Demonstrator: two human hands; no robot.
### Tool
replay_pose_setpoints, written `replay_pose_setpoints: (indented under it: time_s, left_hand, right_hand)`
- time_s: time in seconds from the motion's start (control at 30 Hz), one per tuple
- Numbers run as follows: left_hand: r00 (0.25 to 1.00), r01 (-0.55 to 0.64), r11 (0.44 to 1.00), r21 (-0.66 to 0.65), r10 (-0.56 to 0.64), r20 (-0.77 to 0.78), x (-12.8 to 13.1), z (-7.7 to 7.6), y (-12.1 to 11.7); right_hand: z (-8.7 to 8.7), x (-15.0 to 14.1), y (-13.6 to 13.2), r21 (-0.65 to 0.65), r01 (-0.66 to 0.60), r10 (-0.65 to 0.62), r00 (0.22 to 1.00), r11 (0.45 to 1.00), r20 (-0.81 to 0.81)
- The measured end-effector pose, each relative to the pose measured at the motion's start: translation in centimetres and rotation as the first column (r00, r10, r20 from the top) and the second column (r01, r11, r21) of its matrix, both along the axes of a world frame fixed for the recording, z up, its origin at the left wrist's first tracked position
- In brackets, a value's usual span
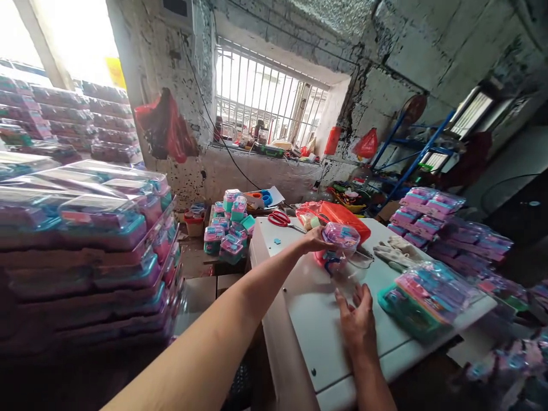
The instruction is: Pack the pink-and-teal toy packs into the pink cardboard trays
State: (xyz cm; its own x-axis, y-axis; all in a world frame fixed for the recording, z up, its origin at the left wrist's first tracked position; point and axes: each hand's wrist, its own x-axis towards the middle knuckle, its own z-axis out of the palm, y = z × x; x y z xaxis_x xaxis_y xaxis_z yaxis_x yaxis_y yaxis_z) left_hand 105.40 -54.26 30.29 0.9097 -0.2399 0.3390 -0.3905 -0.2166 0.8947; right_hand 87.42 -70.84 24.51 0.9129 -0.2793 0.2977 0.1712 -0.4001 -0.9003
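Observation:
My left hand (315, 240) reaches out over the white table (317, 331) and grips a small clear plastic box (341, 237) with a pink and purple lid, holding it just above the tabletop. My right hand (357, 319) rests lower on the table with its fingers spread on a thin clear plastic bag (353, 274) that lies under the box. The bag is hard to make out against the white surface.
Red scissors (280, 218), an orange-red bag (342, 217) and white gloves (396, 254) lie on the table's far part. A wrapped pack of boxes (422, 299) sits at its right edge. Tall stacks of packed boxes (85, 251) rise on the left, more (428, 214) on the right.

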Motion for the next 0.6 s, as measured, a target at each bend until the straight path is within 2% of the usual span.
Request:
replay_pose_setpoints:
  time_s: [0.1,0.17,0.33,0.4,0.47,0.53,0.6]
  left_hand:
    - [0.993,-0.100,0.995,0.006,0.100,-0.056,-0.3,0.6,-0.2]
    - [0.987,-0.150,0.988,-0.036,0.148,-0.058,-0.8,0.9,-0.3]
    - [0.976,-0.217,0.952,-0.214,0.210,-0.056,-2.0,1.3,0.1]
    - [0.979,-0.204,0.925,-0.319,0.192,-0.070,-2.6,1.6,0.7]
    - [0.988,-0.156,0.852,-0.499,0.124,-0.097,-3.7,2.1,1.9]
    - [0.992,-0.122,0.729,-0.673,0.068,-0.106,-5.5,2.4,3.5]
    - [0.993,-0.116,0.633,-0.765,0.082,-0.083,-8.2,2.2,5.6]
  right_hand:
    - [-0.1,0.1,-0.2,-0.009,-0.005,0.005,1.000,1.000,0.005]
    - [-0.2,0.3,-0.3,-0.012,0.000,0.000,1.000,1.000,0.008]
    - [-0.4,0.4,-0.5,0.012,0.011,-0.011,1.000,1.000,0.009]
    - [-0.2,0.4,-0.6,-0.006,0.029,-0.029,1.000,1.000,0.004]
    - [0.0,0.3,-0.7,-0.027,0.031,-0.031,1.000,0.999,-0.001]
    - [0.2,0.3,-1.1,-0.050,0.023,-0.024,1.000,0.998,-0.008]
    - [0.0,0.6,-1.8,-0.071,0.033,-0.034,0.999,0.997,-0.012]
